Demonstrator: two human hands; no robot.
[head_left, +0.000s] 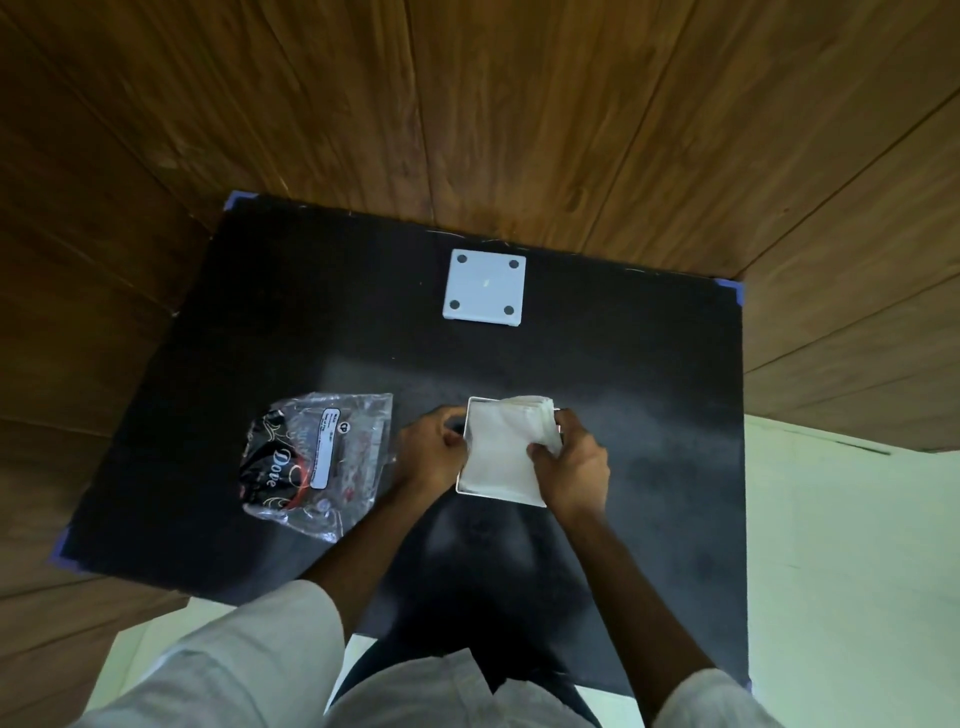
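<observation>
A white square holder (465, 486) sits on the black table near me, with a stack of white paper napkins (501, 449) in it. My left hand (431, 454) grips the holder's left wall. My right hand (571, 460) pinches the right edge of the napkin stack, which sticks up above the holder's rim at the top right. A white square lid (484, 287) with four dark round feet lies flat at the table's far side, apart from both hands.
A crumpled clear plastic bag (317, 462) with black "Dove" print lies left of my left hand. The black table (649, 364) has blue tape at its corners and stands against wooden wall panels (519, 104). Pale floor (841, 545) shows on the right.
</observation>
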